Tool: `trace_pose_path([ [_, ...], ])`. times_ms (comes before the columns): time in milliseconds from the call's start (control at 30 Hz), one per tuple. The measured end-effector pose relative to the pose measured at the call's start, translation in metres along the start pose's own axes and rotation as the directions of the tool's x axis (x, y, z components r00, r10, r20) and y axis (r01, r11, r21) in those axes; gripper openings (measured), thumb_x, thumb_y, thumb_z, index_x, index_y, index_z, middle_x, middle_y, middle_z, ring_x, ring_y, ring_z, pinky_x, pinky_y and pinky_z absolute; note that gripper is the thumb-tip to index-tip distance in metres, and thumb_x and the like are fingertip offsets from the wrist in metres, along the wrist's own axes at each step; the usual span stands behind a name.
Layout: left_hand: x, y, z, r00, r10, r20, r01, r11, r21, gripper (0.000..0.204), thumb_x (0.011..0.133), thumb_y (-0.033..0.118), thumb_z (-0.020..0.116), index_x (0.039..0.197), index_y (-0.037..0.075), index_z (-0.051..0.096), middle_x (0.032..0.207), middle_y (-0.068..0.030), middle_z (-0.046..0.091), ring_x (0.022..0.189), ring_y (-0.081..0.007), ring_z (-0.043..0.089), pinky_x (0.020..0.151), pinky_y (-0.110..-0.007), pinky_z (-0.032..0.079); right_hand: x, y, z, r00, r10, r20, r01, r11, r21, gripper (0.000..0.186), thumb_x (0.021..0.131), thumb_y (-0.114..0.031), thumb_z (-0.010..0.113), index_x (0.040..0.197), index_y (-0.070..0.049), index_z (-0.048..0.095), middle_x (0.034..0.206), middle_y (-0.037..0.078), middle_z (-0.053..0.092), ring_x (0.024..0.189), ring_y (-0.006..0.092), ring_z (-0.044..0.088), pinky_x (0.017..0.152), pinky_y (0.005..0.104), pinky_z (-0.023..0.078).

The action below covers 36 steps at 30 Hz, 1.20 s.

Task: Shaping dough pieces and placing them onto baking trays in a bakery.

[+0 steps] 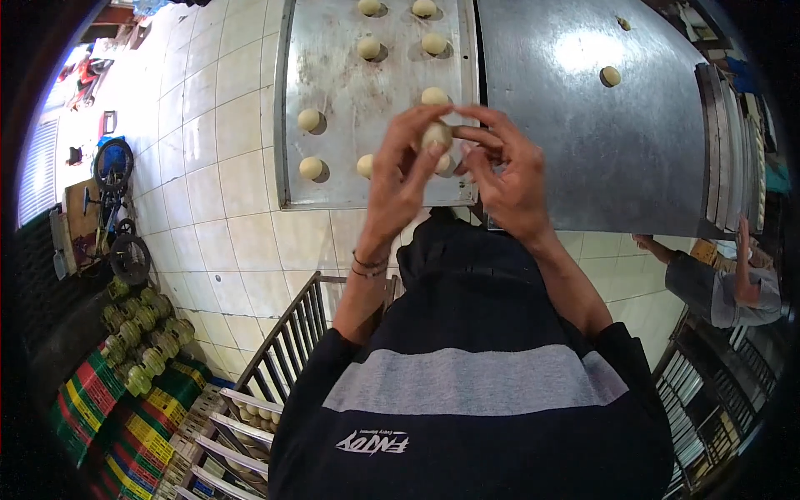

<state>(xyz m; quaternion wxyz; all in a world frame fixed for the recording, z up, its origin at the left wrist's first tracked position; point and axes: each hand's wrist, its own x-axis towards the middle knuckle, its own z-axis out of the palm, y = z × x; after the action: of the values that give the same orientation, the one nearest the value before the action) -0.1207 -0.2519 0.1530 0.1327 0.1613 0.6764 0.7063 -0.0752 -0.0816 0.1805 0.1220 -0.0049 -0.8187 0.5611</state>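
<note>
Over the near right part of a metal tray point(333, 197), my left hand point(398, 171) is closed around a pale dough ball point(436, 134), its thumb pressed against the near side. My right hand point(512, 175) is beside it with curved, parted fingers. Its fingertips reach the ball's right side, and I see nothing else in that hand. On the tray sit several more round dough balls point(309, 120), spaced apart; those under my hands are partly hidden. A single dough ball point(610, 77) rests on the smooth metal table point(600, 158) to the right.
A small scrap point(623, 24) lies on the table's far part. Stacked trays point(723, 150) stand along its right edge, and another person point(733, 287) is at the right. Near left is a rack point(287, 333) holding more dough balls. Gas cylinders point(142, 342) and a bicycle point(117, 208) stand farther left.
</note>
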Motion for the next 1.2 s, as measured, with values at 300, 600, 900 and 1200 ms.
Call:
trace_pose_path([
  [300, 0.058, -0.124, -0.064, 0.891, 0.288, -0.351, 0.017, 0.751, 0.66, 0.059, 0.081, 0.008, 0.081, 0.134, 0.001, 0.056, 0.122, -0.014, 0.066, 0.11, -0.031, 0.064, 0.093, -0.042, 0.051, -0.027, 0.052, -0.042, 0.899, 0.406, 0.167, -0.438, 0.843, 0.312, 0.041, 0.102, -0.002, 0.055, 0.143, -0.002, 0.054, 0.11, 0.017, 0.075, 0.081, 0.0125, 0.071, 0.068, 0.0255, 0.056],
  [600, 0.032, -0.203, -0.077, 0.959, 0.193, -0.21, 0.082, 0.519, 0.851, 0.077, 0.097, 0.027, 0.065, 0.159, -0.001, 0.029, 0.163, -0.0283, 0.03, 0.15, -0.0465, 0.029, 0.123, -0.05, 0.029, -0.071, 0.094, -0.131, 0.827, 0.542, -0.147, -0.518, 0.838, 0.173, 0.026, 0.104, -0.006, 0.056, 0.126, -0.001, 0.069, 0.103, 0.01, 0.076, 0.081, 0.012, 0.069, 0.068, 0.0266, 0.054],
  [900, 0.032, -0.138, -0.016, 0.912, 0.282, -0.298, 0.089, 0.573, 0.815, 0.065, 0.104, 0.023, 0.059, 0.158, 0.0, 0.031, 0.16, -0.0331, 0.032, 0.15, -0.0458, 0.03, 0.119, -0.049, 0.033, -0.015, 0.182, -0.211, 0.909, 0.416, -0.012, -0.416, 0.908, -0.048, 0.024, 0.102, -0.006, 0.057, 0.122, -0.002, 0.07, 0.103, 0.007, 0.075, 0.085, 0.0126, 0.068, 0.071, 0.0287, 0.053],
  [1200, -0.055, -0.139, 0.161, 0.984, -0.036, -0.176, 0.116, 0.873, 0.475, 0.048, 0.099, 0.015, 0.065, 0.144, 0.002, 0.052, 0.144, -0.0229, 0.057, 0.137, -0.0398, 0.052, 0.111, -0.042, 0.042, 0.152, 0.364, -0.317, 0.955, -0.167, -0.245, -0.038, 0.75, -0.66, 0.046, 0.097, -0.025, 0.063, 0.142, -0.016, 0.061, 0.131, 0.017, 0.066, 0.124, 0.0356, 0.061, 0.106, 0.047, 0.048],
])
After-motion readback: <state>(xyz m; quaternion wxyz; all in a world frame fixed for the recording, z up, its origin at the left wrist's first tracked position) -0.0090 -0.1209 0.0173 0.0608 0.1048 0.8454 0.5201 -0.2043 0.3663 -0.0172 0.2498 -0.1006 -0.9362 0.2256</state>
